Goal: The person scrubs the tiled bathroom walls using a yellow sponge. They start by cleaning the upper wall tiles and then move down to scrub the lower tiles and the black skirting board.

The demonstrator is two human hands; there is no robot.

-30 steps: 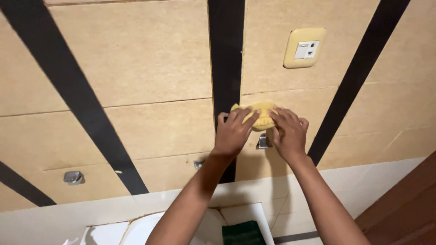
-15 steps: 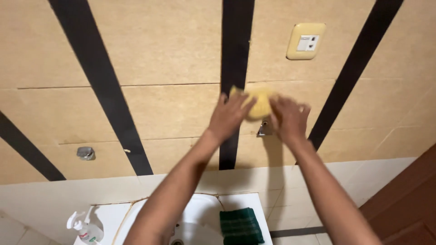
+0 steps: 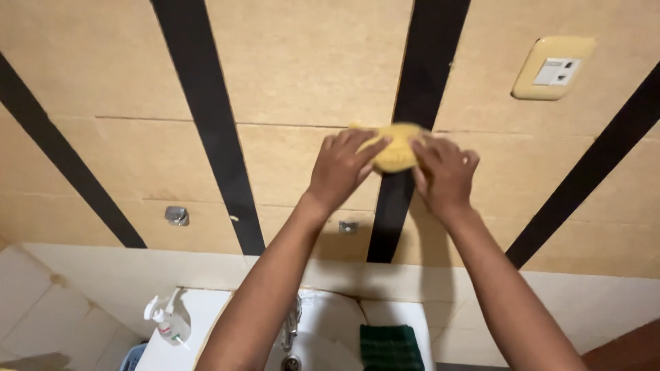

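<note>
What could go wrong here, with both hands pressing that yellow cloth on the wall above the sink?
The wall socket sits close to the right hand; if the yellow cloth is damp, wiping near it may be unsafe. Should the left hand lose the cloth, it would likely drop into the sink, by the tap.

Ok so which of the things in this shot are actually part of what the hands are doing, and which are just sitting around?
In use:
- yellow cloth, pressed to the wall
- left hand and right hand, both gripping it
- tan wall panel with black stripe

Lying about:
- wall socket
- spray bottle
- green cloth on the sink
- tap
- metal wall stud
</note>
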